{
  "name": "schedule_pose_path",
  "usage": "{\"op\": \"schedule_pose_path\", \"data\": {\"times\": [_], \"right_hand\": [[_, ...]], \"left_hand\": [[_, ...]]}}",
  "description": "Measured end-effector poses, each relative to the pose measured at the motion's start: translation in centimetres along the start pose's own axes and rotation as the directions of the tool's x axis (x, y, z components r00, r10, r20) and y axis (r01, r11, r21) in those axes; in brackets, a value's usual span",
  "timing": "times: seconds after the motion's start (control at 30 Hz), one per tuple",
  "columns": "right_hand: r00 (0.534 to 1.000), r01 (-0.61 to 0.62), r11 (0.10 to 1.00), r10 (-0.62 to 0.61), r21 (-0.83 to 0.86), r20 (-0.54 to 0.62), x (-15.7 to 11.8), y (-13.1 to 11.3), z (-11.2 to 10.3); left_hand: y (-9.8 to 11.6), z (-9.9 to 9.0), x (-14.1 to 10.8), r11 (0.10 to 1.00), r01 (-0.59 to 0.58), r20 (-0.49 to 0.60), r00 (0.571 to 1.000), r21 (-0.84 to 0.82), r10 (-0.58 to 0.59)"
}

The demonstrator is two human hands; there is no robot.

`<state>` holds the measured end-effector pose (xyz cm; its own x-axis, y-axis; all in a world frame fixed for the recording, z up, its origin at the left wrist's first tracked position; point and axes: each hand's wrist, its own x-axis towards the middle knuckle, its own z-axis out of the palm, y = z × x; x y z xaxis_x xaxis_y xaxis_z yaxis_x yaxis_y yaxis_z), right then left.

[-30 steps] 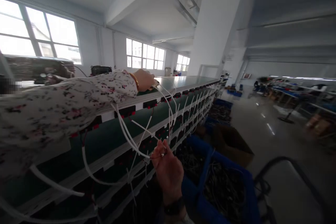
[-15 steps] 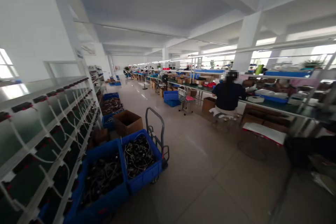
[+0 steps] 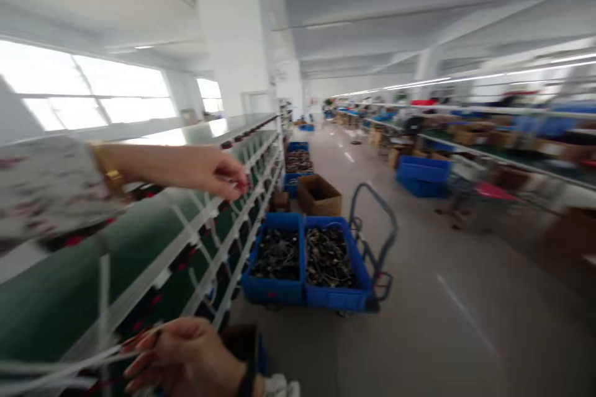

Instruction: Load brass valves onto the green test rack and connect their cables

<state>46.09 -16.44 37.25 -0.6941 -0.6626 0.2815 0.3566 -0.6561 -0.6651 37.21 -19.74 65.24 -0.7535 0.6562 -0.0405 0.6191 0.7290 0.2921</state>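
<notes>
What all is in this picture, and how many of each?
rack: one, green and white, left
cables: many, white, hanging along the rack
trolley: one, grey handle, centre
crates: two, blue, on the trolley, holding tangled cords
open box: one, brown, just behind the crates
stacked crates: about two, blue, right
seat: one, red, right
workbenches: too blurred to count, green, right
nearest pillar: one, white, behind the rack
windows: at least two, bright white, far left
left hand: one, floral sleeve, gold bracelet, before the rack
right hand: one, black wristband, bottom left, fingers on white cables
</notes>
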Motion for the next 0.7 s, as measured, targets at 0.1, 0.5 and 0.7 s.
{"op": "schedule_pose_path", "data": {"times": [0.1, 0.5, 0.7], "right_hand": [[0.972, -0.150, 0.987, 0.157, -0.050, 0.173, -1.0, 0.8, -0.3], [0.998, 0.061, 0.927, -0.067, -0.369, -0.004, 7.2, -4.2, 0.6], [0.958, -0.147, 0.985, 0.165, -0.093, 0.233, 8.1, -5.1, 1.9]], "left_hand": [[0.8, -2.3, -0.8, 0.997, 0.065, -0.129, 0.989, -0.045, -0.071], [4.6, -4.5, -5.9, 0.855, -0.230, -0.629, 0.766, -0.465, -0.136], [6.5, -5.1, -8.6, 0.849, -0.191, -0.743, 0.599, -0.493, -0.297]]}}
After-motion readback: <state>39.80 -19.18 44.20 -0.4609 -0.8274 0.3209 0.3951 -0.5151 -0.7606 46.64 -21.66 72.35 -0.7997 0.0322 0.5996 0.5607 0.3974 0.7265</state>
